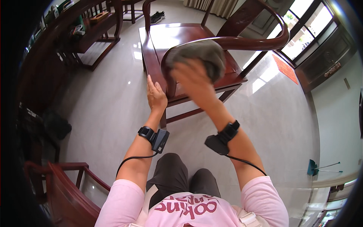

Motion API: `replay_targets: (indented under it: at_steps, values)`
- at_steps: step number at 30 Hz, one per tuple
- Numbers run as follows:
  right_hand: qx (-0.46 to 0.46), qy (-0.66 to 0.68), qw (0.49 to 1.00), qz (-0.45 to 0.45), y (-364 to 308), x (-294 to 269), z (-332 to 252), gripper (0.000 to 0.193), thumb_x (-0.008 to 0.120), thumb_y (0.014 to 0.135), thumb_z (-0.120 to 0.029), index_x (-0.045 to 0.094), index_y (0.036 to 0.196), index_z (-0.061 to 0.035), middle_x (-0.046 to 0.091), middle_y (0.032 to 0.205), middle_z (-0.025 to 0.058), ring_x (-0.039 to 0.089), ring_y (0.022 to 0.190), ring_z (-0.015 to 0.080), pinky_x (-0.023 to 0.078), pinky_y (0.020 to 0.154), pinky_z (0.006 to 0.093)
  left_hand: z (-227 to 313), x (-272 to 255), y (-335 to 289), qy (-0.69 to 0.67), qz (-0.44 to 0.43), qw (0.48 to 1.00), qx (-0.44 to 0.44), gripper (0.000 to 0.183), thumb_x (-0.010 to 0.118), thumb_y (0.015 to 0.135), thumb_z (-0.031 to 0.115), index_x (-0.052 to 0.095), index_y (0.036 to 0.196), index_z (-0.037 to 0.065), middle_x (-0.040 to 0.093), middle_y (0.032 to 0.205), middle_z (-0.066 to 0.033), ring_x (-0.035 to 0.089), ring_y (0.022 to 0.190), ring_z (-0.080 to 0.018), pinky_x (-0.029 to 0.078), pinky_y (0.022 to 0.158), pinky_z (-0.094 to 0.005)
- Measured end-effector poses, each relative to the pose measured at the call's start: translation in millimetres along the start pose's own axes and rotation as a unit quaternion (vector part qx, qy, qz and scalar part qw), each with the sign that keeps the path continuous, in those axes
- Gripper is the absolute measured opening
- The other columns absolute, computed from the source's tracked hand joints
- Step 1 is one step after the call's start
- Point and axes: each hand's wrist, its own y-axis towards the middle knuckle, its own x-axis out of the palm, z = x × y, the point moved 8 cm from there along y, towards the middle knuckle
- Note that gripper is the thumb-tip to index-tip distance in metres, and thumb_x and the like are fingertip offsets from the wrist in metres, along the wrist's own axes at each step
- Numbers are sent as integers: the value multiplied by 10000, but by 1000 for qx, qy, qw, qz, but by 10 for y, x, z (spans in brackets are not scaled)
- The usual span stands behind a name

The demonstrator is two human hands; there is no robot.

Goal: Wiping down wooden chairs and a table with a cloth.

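Observation:
A dark red-brown wooden armchair with a curved rail stands in front of me. My right hand, smeared by motion, presses a grey-brown cloth against the near end of the curved armrest. Part of the armrest is hidden behind the cloth and hand. Against the near left edge of the seat rests my left hand, its fingers stretched out and holding nothing. The seat's top is glossy with reflected light.
Another wooden chair is close at my lower left. Along the left stands dark wooden furniture with small items on it. Dark shoes lie beyond the armchair. A red mat is near the door, and a green dustpan-like tool is at right.

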Motion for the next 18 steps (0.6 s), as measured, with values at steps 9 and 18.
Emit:
replay_targets:
  at_steps: [9,18]
  values:
    - [405,272,873,-33,-839,940,983,457,481,829,-101,433,1278,-33,550,1188,260,532,1102,401,420,931,422,82,-57,-1,12,4,1000,-3,455,351,982,218,304,1381,4,452,1322,-267,449,1211,-407,369,1007,-420]
    - [403,376,834,11,-648,810,1087,336,474,848,-14,574,1168,-37,618,1150,123,619,1020,194,502,786,281,83,-43,6,56,-15,998,16,470,361,984,218,296,1394,-2,404,1362,-249,402,1248,-401,345,1035,-408]
